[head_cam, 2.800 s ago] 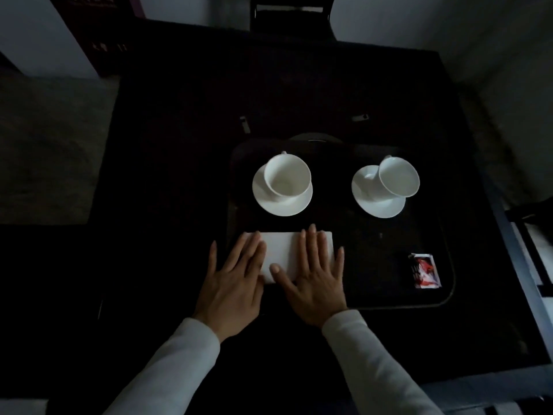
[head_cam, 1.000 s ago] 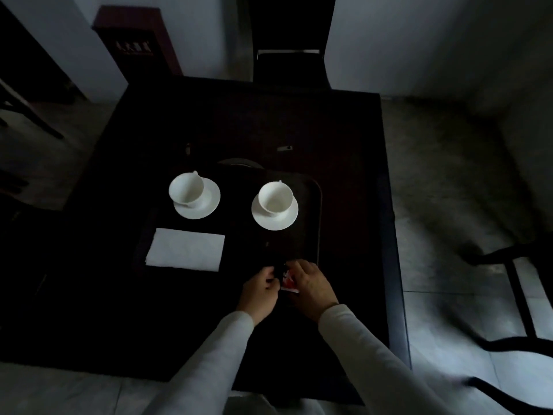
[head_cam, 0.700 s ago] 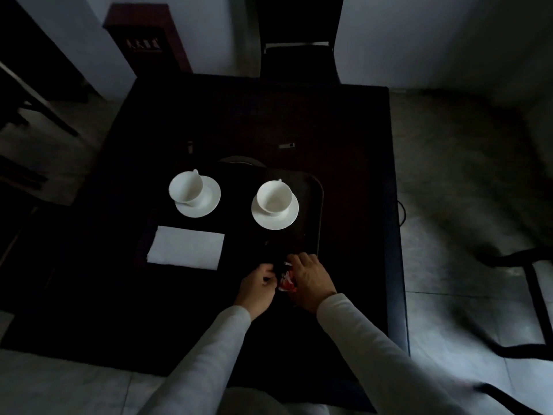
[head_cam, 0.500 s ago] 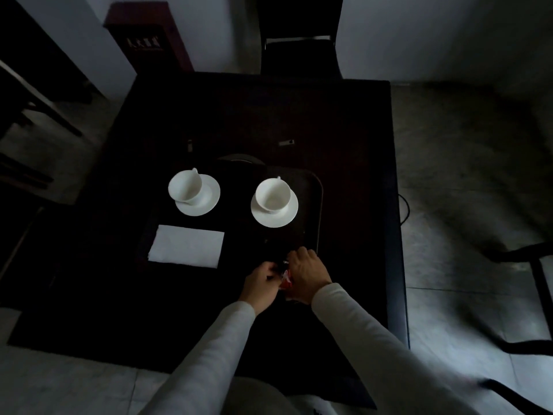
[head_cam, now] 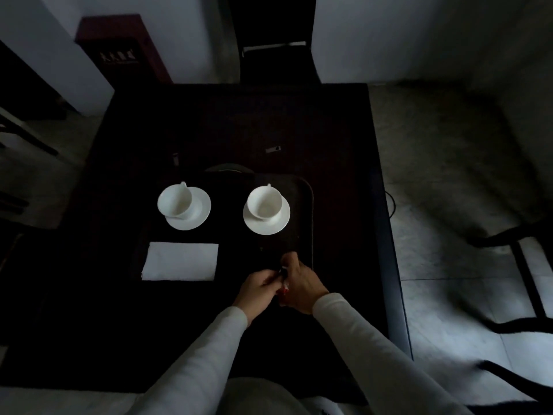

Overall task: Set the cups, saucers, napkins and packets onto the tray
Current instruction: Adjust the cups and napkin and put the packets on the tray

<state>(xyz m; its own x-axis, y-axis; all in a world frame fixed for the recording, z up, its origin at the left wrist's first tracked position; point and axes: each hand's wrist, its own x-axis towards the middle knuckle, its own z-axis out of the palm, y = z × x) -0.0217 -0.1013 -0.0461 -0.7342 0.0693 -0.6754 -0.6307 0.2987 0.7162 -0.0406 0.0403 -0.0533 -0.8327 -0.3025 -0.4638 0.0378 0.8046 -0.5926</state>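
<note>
A dark tray (head_cam: 309, 205) lies on the black table. On it stand two white cups on white saucers, the left cup (head_cam: 175, 201) on its saucer (head_cam: 197, 218) and the right cup (head_cam: 264, 202) on its saucer (head_cam: 266, 224). A white napkin (head_cam: 181, 261) lies flat at the tray's near left. At the near right corner my left hand (head_cam: 257, 287) and my right hand (head_cam: 300, 284) pinch a red-and-white packet (head_cam: 284, 286) between them; the fingers hide most of it.
The black table (head_cam: 239, 121) fills the middle, with a small metal clip (head_cam: 273, 149) and another small object (head_cam: 175, 158) behind the tray. A dark chair (head_cam: 273, 52) stands at the far side, another chair (head_cam: 520, 277) on the right, a maroon stand (head_cam: 119, 52) far left.
Both hands left the napkin and went to the packet at the tray's near right corner. They have stayed closed around it through the last second, shifting only slightly.
</note>
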